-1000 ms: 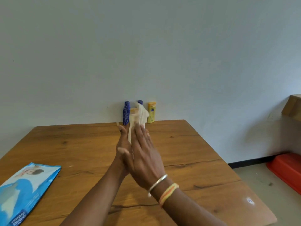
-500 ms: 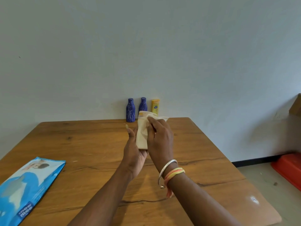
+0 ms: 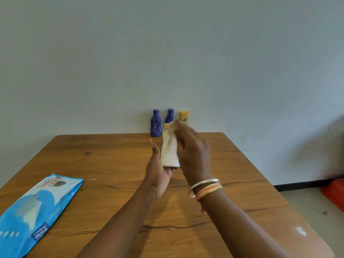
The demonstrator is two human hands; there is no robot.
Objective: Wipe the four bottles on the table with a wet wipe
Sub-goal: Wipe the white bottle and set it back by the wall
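Cream-coloured bottle [image 3: 169, 155] at frame centre, held upright in left hand [image 3: 160, 172]. Right hand [image 3: 193, 151], blurred, presses a wet wipe [image 3: 170, 127] on its top. Two blue bottles [image 3: 155, 123] and yellow bottle [image 3: 184, 117] stand behind, by the wall.

Both forearms are bare, with no sleeves in view. The right hand [image 3: 193, 151] is blurred. On the right wrist sits a thin silver bangle [image 3: 203, 184], and just behind it a bundle of orange and yellow threads [image 3: 209, 190] with a loose end hanging below. The left hand [image 3: 160, 175] and wrist wear nothing.
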